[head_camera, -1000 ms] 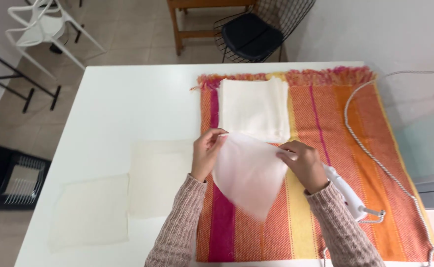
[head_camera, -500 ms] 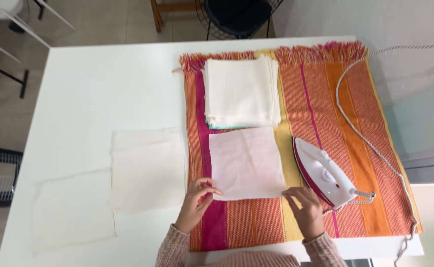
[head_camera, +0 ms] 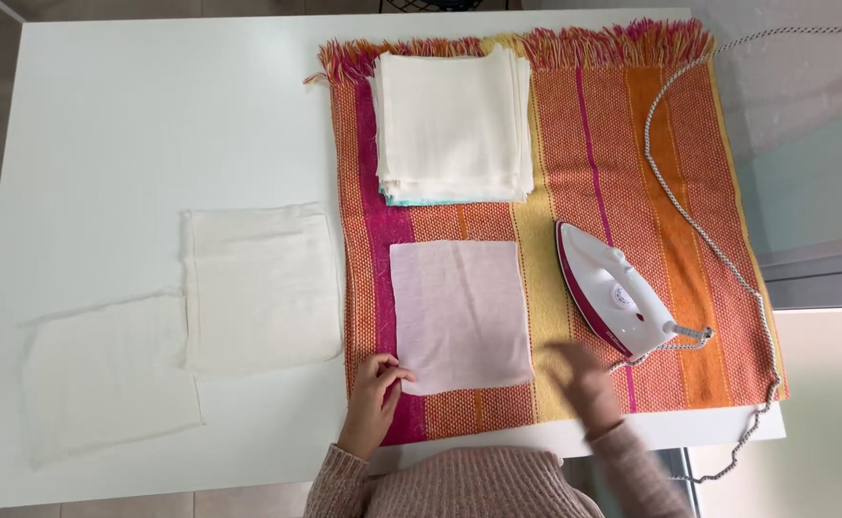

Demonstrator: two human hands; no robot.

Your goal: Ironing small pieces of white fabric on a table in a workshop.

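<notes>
A thin pale square cloth lies flat on a striped orange, pink and yellow woven mat. My left hand rests on the mat with its fingertips at the cloth's lower left corner. My right hand is blurred in motion just right of the cloth's lower right corner, holding nothing, close to a white and magenta iron lying on the mat. A stack of folded cream cloths sits at the mat's far end.
Two flat cream cloths lie on the white table left of the mat. The iron's braided cord loops along the mat's right side and off the table's front right edge.
The pale cloth was held up in both hands, then laid flat on the mat. My right hand has since left its lower edge and moved right toward the iron.
</notes>
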